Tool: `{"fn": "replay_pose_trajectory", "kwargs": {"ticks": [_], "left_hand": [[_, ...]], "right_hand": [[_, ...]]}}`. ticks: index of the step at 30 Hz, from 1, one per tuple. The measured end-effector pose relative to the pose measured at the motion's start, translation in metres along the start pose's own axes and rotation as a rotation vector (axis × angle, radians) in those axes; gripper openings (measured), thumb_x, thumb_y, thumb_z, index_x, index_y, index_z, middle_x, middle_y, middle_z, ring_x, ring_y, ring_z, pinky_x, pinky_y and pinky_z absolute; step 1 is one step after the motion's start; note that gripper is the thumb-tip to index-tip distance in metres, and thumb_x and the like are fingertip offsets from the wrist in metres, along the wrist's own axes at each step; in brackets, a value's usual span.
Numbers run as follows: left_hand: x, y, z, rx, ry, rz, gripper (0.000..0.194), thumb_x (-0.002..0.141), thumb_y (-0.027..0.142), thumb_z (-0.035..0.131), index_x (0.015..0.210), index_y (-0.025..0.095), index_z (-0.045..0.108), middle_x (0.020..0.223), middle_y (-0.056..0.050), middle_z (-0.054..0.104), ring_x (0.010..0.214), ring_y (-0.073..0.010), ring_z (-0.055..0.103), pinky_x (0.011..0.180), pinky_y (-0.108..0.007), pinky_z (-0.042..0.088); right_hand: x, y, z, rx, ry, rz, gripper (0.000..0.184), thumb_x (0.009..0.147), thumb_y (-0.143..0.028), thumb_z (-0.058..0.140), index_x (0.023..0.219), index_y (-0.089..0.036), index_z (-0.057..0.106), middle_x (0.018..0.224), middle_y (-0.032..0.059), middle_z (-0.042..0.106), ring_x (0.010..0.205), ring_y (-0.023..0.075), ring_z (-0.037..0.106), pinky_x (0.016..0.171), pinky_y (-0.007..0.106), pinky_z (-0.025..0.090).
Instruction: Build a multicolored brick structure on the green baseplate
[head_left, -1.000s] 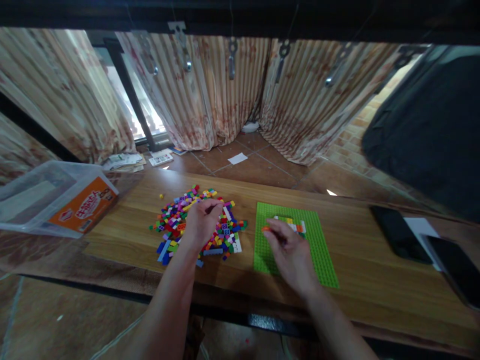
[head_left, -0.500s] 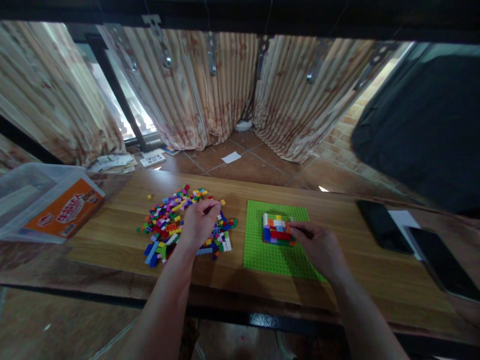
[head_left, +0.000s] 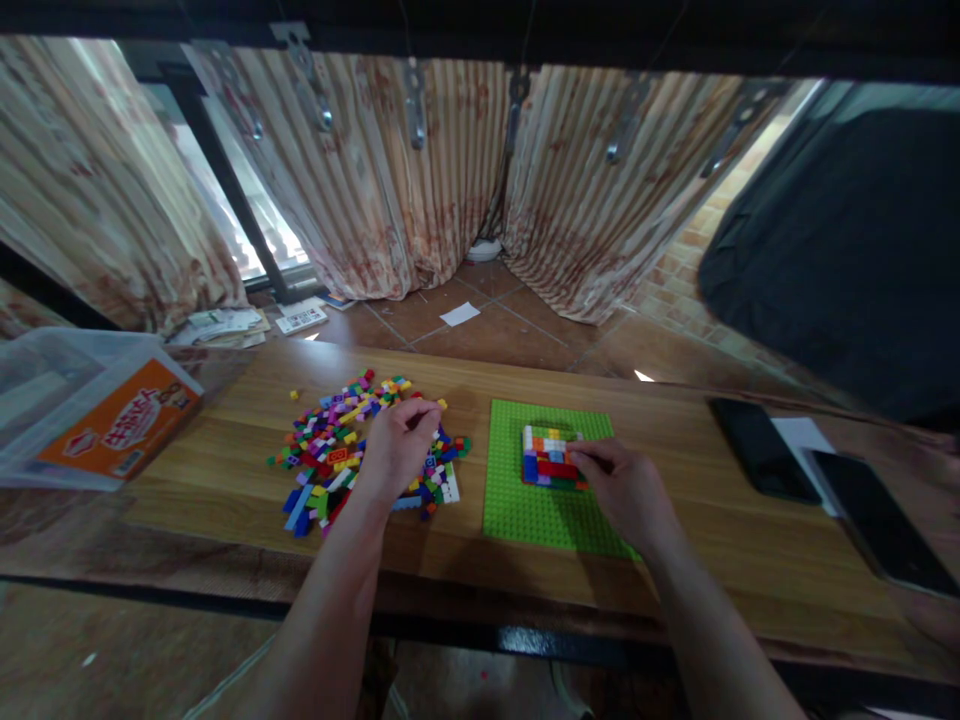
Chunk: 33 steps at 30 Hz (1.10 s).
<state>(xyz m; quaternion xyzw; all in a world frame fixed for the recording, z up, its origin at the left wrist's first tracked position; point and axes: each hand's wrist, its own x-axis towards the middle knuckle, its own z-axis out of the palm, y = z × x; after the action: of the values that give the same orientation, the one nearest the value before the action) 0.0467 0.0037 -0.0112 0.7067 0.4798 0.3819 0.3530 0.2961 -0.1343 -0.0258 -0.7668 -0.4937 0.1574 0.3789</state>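
Note:
My left hand hovers over a loose pile of toy bricks in many colours, its fingers curled and the thumb against the index finger. Whatever it may hold is too small to make out. On a green baseplate stands a low block of bricks, with red, blue, white, orange and yellow pieces. My right hand reaches in from the right, thumb and fingertips pinched at the block's right side. Its fingers hide that edge, and no separate brick shows clearly between them.
An open clear plastic tub with an orange label stands at the table's left end. Two dark phones and a white paper lie on the right. Beyond the wooden table are a tiled floor and striped curtains.
My right hand has shifted slightly left, its fingertips a little further over the brick block. The left hand keeps its pinch above the pile. The whole view has moved slightly.

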Motion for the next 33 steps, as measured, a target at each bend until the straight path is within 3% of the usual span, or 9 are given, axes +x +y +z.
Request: {"fn": "replay_pose_trajectory", "kwargs": {"ticks": [5, 14, 21, 27, 33], "left_hand": [[-0.001, 0.002, -0.002, 0.014, -0.015, -0.004, 0.027, 0.084, 0.034, 0.056, 0.081, 0.015, 0.076, 0.067, -0.001, 0.068, 0.061, -0.0130, 0.055, 0.054, -0.021, 0.039], [0.000, 0.002, 0.000, 0.001, -0.013, 0.000, 0.025, 0.083, 0.031, 0.056, 0.081, 0.015, 0.075, 0.067, -0.001, 0.067, 0.062, -0.0133, 0.056, 0.056, -0.022, 0.040], [-0.001, 0.004, -0.001, -0.002, -0.010, -0.009, 0.024, 0.083, 0.030, 0.056, 0.082, 0.015, 0.076, 0.068, -0.001, 0.068, 0.063, -0.0137, 0.058, 0.059, -0.022, 0.043], [-0.001, 0.005, -0.002, 0.008, -0.006, 0.000, 0.024, 0.082, 0.031, 0.057, 0.083, 0.015, 0.076, 0.069, -0.001, 0.070, 0.064, -0.0142, 0.058, 0.061, -0.023, 0.043], [-0.001, 0.005, 0.003, 0.006, -0.033, 0.002, 0.025, 0.083, 0.031, 0.056, 0.082, 0.016, 0.075, 0.072, -0.001, 0.071, 0.065, -0.0147, 0.060, 0.063, -0.023, 0.045]], "right_hand": [[-0.002, -0.004, -0.002, -0.042, -0.015, -0.020, 0.026, 0.083, -0.040, 0.058, 0.090, -0.023, 0.077, 0.094, 0.0062, 0.075, 0.083, 0.0207, 0.069, 0.080, 0.037, 0.051], [-0.007, -0.017, 0.002, -0.118, 0.089, 0.029, 0.026, 0.075, -0.046, 0.064, 0.083, -0.024, 0.076, 0.079, 0.0040, 0.075, 0.065, 0.0188, 0.067, 0.065, 0.031, 0.050], [-0.007, -0.015, -0.008, -0.107, 0.111, 0.053, 0.027, 0.077, -0.043, 0.060, 0.084, -0.023, 0.077, 0.081, 0.0044, 0.077, 0.069, 0.0201, 0.069, 0.067, 0.032, 0.050], [-0.005, 0.003, -0.029, -0.081, -0.030, 0.145, 0.030, 0.074, -0.045, 0.064, 0.085, -0.022, 0.079, 0.080, 0.0043, 0.078, 0.072, 0.0233, 0.071, 0.066, 0.033, 0.051], [-0.006, 0.000, -0.024, -0.062, -0.099, 0.117, 0.030, 0.074, -0.046, 0.064, 0.086, -0.023, 0.079, 0.079, 0.0045, 0.078, 0.071, 0.0237, 0.071, 0.068, 0.035, 0.052]]}}
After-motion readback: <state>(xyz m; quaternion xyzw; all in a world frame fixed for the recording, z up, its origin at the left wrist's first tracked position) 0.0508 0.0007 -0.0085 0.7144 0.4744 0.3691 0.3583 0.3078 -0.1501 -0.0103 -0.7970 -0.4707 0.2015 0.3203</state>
